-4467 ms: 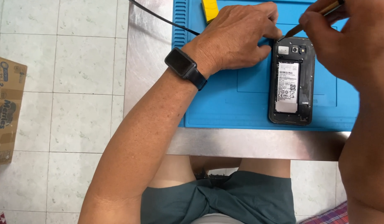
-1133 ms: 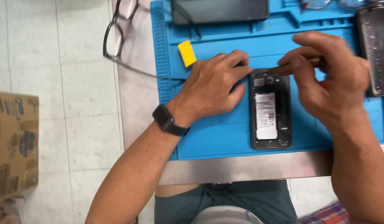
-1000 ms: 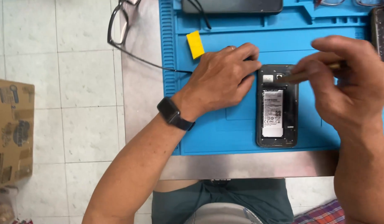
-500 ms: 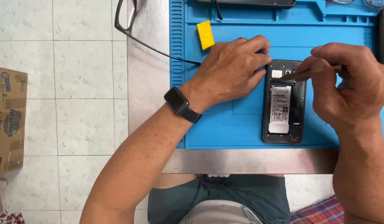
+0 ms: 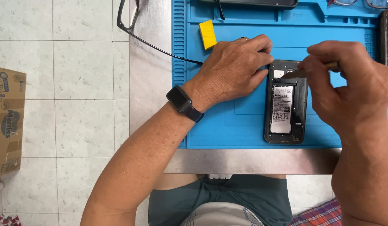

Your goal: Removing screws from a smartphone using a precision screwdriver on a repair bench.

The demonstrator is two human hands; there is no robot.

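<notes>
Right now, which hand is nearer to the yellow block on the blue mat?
Left. The left hand lies just below and right of the yellow block, steadying the opened phone. The right hand is farther right, beyond the phone, holding a tool.

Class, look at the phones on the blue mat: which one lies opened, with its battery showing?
The phone between the hands, steadied by the left hand; the devices at the mat's edges show only dark casings.

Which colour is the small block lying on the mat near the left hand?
Yellow; the small block shows in the head view.
</notes>
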